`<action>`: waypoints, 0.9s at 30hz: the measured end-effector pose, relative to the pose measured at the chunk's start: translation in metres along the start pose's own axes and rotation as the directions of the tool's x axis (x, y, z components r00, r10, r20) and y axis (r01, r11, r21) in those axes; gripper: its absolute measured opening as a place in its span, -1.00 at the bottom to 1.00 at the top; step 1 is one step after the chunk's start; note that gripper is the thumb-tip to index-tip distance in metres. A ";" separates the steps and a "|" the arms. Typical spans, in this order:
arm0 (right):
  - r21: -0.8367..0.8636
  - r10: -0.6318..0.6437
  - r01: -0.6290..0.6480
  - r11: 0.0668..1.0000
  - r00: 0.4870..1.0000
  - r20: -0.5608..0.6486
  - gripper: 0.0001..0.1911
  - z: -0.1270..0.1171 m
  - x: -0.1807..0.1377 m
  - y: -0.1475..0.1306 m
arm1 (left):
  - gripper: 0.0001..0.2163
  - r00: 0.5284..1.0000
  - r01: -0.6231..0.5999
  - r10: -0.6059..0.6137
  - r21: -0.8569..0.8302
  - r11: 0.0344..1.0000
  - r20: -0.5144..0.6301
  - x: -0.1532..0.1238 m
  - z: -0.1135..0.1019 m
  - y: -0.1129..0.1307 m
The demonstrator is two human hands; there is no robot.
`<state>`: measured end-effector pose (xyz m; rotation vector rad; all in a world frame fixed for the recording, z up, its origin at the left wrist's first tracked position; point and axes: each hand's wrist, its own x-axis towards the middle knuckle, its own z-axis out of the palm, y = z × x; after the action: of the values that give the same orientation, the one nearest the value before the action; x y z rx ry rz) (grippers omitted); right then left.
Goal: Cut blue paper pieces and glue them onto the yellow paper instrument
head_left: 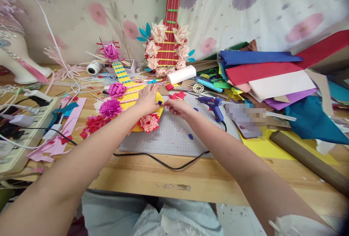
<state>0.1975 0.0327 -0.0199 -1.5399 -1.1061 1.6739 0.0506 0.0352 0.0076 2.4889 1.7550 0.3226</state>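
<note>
A yellow paper guitar (128, 94) lies on a grey cutting mat (174, 134), trimmed with magenta paper flowers (110, 107) and a pink flower (149, 122). My left hand (147, 98) rests palm down on the guitar's body, fingers curled at its right edge. My right hand (176, 107) is beside it, fingers pinched on a small dark blue paper piece (160, 102) at the guitar's rim. A red paper flower (177, 95) lies just behind my right hand.
A blue glue gun (212, 104) lies on the mat's right, its black cord (163, 161) crossing the wooden table. Folded coloured paper sheets (261, 72) pile at right. A red guitar (167, 47) leans on the wall. A power strip (24, 119) sits left.
</note>
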 end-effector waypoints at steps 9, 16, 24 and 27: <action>-0.014 -0.025 0.025 1.000 1.000 -0.009 -0.82 0.001 -0.001 -0.004 | -0.39 0.993 -0.112 0.114 0.055 0.992 -0.042 0.002 0.001 -0.002; 0.005 -0.027 0.027 1.000 1.000 -0.016 -0.79 0.002 -0.002 -0.004 | -0.40 0.990 -0.131 0.134 0.068 0.989 -0.044 0.002 0.000 -0.005; -0.010 -0.116 0.116 0.993 0.990 -0.083 -0.86 -0.020 -0.010 0.004 | -0.48 0.987 -0.054 0.055 0.008 0.998 -0.149 0.003 -0.009 -0.007; -0.076 -0.217 0.210 0.975 0.971 -0.103 -0.91 -0.040 -0.019 0.015 | -0.61 0.971 -0.089 0.068 -0.079 0.993 -0.230 0.003 -0.013 0.008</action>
<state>0.2411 0.0164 -0.0235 -1.4766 -1.2307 1.4057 0.0555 0.0343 0.0224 2.5484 1.6760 0.7021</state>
